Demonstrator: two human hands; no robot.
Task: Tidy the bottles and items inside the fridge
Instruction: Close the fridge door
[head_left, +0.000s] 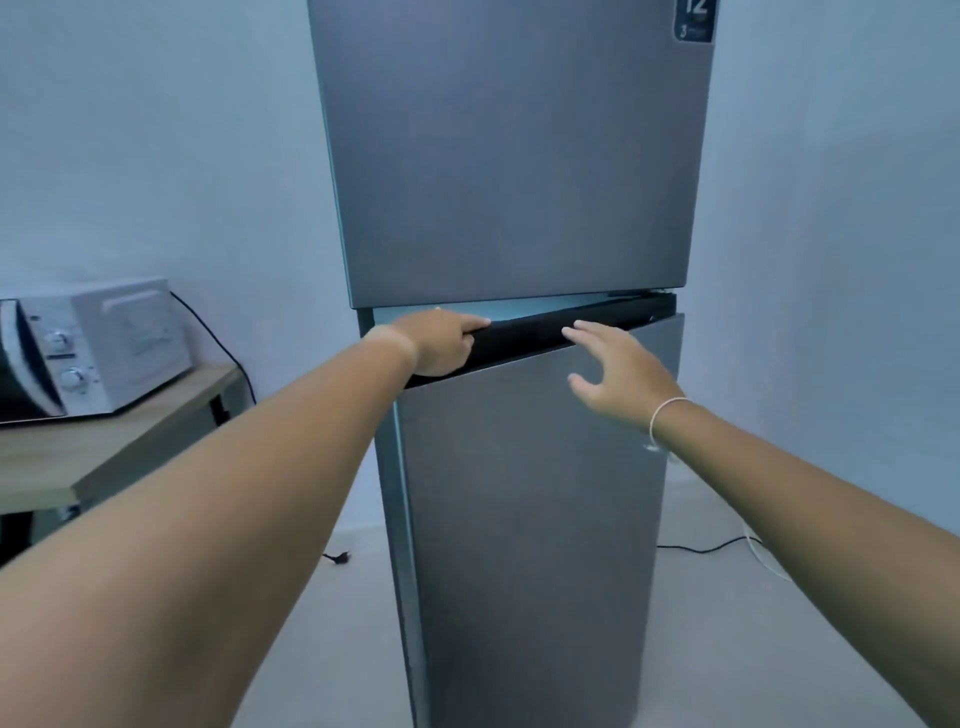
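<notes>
Left grip on fridge door top

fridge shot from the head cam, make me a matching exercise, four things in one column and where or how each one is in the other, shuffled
Things:
1. left hand
2. right hand
3. microwave
4. upper fridge door

States or places:
A. shut flush, sticker at its top corner
B. open, fingers spread, just in front of the lower door
C. gripping the dark top edge of the lower door, which stands slightly ajar
D. on the wooden table left of the fridge

Pairs: 1-C, 2-B, 3-D, 4-A
</notes>
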